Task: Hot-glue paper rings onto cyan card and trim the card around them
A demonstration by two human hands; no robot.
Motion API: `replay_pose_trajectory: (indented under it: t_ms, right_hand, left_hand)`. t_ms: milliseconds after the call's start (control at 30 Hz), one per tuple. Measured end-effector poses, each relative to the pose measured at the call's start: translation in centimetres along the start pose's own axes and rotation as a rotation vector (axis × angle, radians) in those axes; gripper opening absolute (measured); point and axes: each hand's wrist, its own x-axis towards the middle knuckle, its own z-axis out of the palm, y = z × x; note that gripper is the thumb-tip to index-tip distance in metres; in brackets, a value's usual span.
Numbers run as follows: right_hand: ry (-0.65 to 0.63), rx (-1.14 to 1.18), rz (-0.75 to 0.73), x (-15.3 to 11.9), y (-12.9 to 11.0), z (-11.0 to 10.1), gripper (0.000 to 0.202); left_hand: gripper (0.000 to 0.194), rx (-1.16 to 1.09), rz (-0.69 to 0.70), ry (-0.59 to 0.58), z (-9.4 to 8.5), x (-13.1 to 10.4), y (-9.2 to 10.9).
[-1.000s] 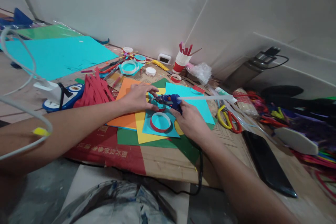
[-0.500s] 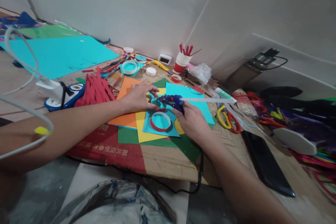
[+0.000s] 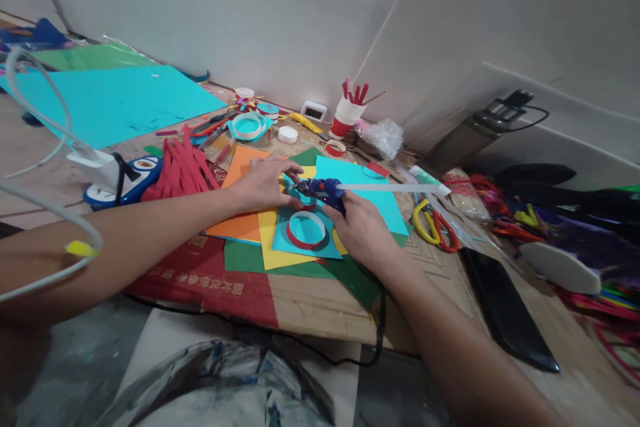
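Note:
My right hand (image 3: 361,223) is wrapped round a blue glue gun (image 3: 327,192), with a long white glue stick (image 3: 390,188) jutting from its back. The gun's nozzle points left, over the far part of a turquoise paper piece (image 3: 280,233). There my left hand (image 3: 270,183) has its thumb and fingers at a small ring, mostly hidden behind the gun. Nearer to me, a red and white paper ring (image 3: 305,231) lies on the same turquoise piece. Yellow paper (image 3: 269,257), orange paper (image 3: 233,221) and green paper (image 3: 357,280) are spread underneath.
Red strips (image 3: 183,170) lie left, beside a blue and white power strip (image 3: 143,177). Behind are a cup (image 3: 345,119) with red strips, a small clock (image 3: 314,111) and white discs (image 3: 287,135). Right are scissors (image 3: 443,230), a black phone (image 3: 507,310) and a bottle (image 3: 465,137).
The glue gun in my right hand has shifted slightly left, its nozzle closer to my left fingers. My left hand has barely moved.

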Motion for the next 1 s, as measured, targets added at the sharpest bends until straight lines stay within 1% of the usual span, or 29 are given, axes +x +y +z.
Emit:
replay_pose_trajectory:
  t_ms: [200,467,633,833,1000]
  right_hand:
    - [0.043,-0.123,0.017,-0.4,0.8,-0.1,0.02]
    - [0.077,-0.175,-0.047,-1.1,1.3,-0.2,0.022]
    - [0.072,-0.154,-0.05,-0.9,1.1,0.0,0.022]
    - [0.041,-0.118,-0.004,-0.4,-0.1,0.0,0.024]
    - [0.016,-0.064,-0.021,-0.3,-0.4,0.1,0.022]
  left_hand:
    - [0.067,-0.026,0.017,0.011,0.1,-0.1,-0.1]
    - [0.064,0.0,0.036,0.019,0.2,0.1,-0.2]
    - [0.066,-0.005,0.033,0.021,0.2,0.0,-0.3]
    - [0.067,-0.012,0.026,0.007,0.2,0.1,-0.2]
    - [0.065,0.004,0.012,0.003,0.2,0.1,-0.2]
